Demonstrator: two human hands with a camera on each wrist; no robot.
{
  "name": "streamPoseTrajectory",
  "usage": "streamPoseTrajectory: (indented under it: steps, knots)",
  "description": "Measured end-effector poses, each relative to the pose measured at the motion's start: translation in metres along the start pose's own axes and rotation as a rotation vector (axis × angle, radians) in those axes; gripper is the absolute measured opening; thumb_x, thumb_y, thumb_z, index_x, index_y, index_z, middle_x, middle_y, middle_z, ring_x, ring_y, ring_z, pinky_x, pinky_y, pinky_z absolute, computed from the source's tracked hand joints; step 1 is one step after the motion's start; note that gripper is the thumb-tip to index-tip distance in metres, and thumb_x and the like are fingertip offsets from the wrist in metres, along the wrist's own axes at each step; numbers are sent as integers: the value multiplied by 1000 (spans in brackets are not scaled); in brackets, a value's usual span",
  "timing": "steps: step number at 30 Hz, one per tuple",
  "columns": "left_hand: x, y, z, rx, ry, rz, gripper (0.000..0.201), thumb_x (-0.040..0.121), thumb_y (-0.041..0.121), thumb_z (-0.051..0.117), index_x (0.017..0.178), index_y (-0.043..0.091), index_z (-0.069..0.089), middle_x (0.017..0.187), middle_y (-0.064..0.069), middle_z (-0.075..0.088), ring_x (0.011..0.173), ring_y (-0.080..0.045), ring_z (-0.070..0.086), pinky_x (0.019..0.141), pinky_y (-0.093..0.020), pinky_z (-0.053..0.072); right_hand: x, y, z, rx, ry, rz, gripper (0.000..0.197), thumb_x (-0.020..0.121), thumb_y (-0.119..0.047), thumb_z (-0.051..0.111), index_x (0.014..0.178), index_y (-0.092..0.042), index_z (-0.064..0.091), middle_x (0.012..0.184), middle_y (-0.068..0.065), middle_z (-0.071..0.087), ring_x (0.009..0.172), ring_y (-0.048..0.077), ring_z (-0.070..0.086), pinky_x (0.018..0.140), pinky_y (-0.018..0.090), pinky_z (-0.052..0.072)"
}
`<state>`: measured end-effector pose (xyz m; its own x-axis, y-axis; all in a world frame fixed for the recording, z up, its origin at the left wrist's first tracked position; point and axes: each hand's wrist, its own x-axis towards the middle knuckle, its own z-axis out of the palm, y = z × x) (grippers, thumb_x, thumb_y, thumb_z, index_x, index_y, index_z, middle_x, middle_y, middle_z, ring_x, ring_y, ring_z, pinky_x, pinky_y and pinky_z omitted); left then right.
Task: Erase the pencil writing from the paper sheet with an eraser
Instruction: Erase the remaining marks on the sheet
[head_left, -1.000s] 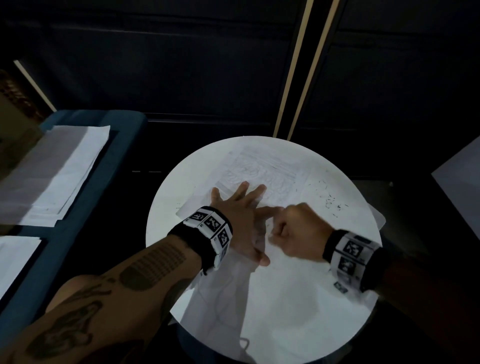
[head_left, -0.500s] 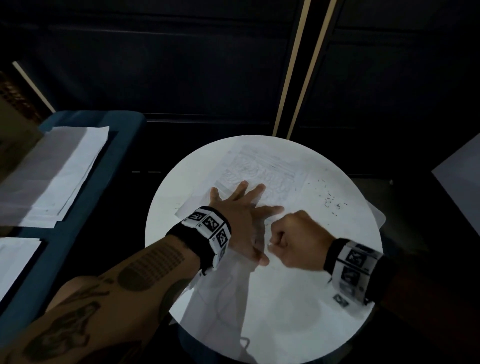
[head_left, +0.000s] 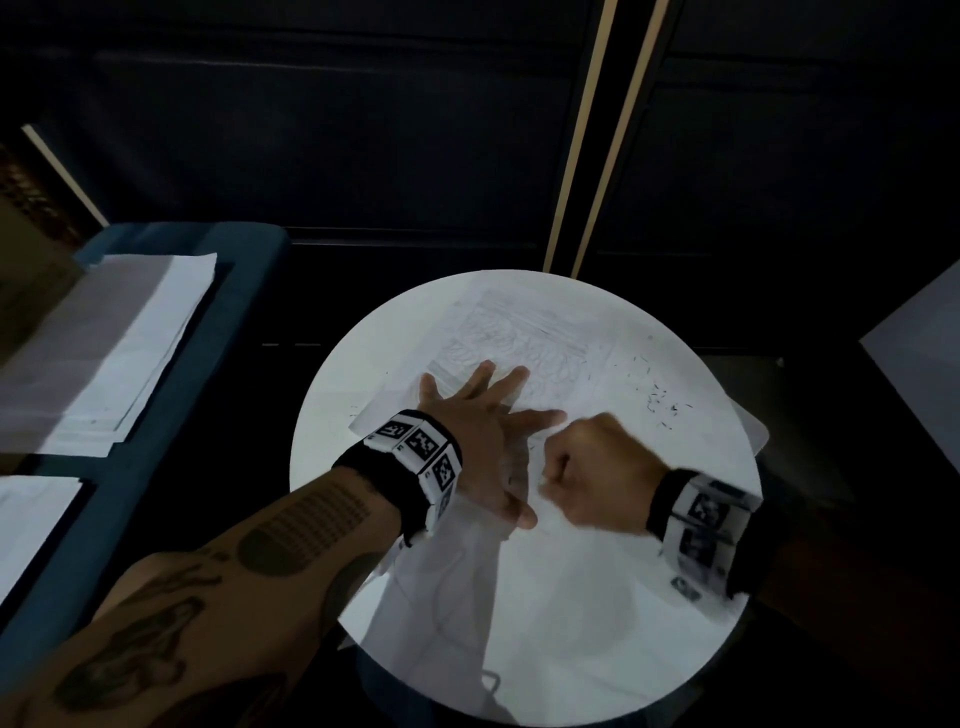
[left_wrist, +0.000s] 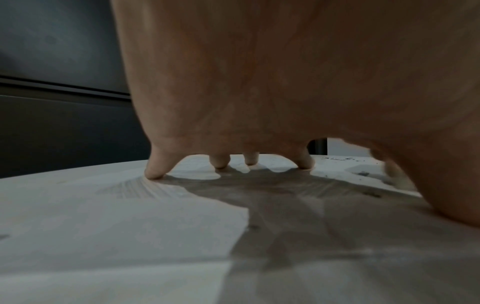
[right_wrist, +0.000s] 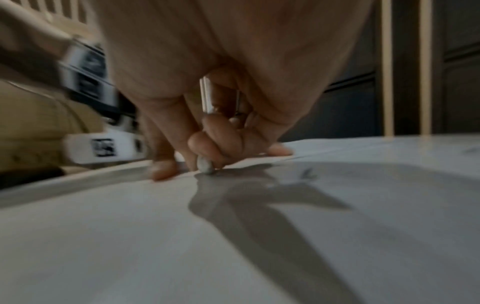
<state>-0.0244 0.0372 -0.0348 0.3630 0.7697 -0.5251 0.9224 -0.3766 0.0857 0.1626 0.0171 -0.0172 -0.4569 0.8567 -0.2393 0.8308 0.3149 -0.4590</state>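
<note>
**Ana:** Dark panelled walls all round, and right in the middle a round white worktop (head_left: 597, 649) catching the light. What have we got on it?

**Ben:** Paper sheet (head_left: 524, 338) lying flat on the far half of that worktop, covered in faint pencil scribble. The left hand (head_left: 483, 441) is spread flat on the sheet, fingers straight and fanned. From the left wrist view the fingertips (left_wrist: 155, 172) press down on the paper, so that grip is released and grasping nothing, just pinning the sheet.

**Ana:** And the right hand (head_left: 597, 473)?

**Ben:** Clenched into a tight grip just beside the left hand's thumb. The right wrist view shows why: a small grey eraser (right_wrist: 205, 165) pinched at the fingertips, its tip touching the paper. That picture is blurred, so the eraser's exact shape I cannot tell.

**Ana:** Anything else near the sheet?

**Ben:** Dark crumbs (head_left: 660, 400) scattered on the worktop just off the sheet's right edge. Both wrists wear black bands with black-and-white markers. Well off to the left of the worktop, a blue surface (head_left: 239, 270) carries a stack of white papers (head_left: 130, 343).
</note>
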Motion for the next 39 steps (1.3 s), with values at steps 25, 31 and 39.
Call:
streamPoseTrajectory:
  steps: [25,31,39]
  knots:
    - [-8,-33,8,-196,148,204,134,55,83,83,164,45,14,172,22,-12,158,-10,-21,125,-58,-9,2,42,-6,276,280,57,13,85,-16,79,75,-21,73,64,-22,66,67,0,63,69,13,45]
    - [-17,-42,6,-500,423,82,41,86,55,79,119,31,72,127,13,62,122,-12,59,104,-34,47,-10,56,-4,415,308,87,11,88,-16,79,80,-24,77,71,-4,73,68,15,69,73,33,57]
    - [-16,15,-6,-578,552,67,28,80,53,86,86,29,73,76,17,68,77,-2,63,74,-26,53,-26,49,-15,821,284,146,9,96,-2,69,89,1,74,69,15,68,63,23,60,57,28,51]
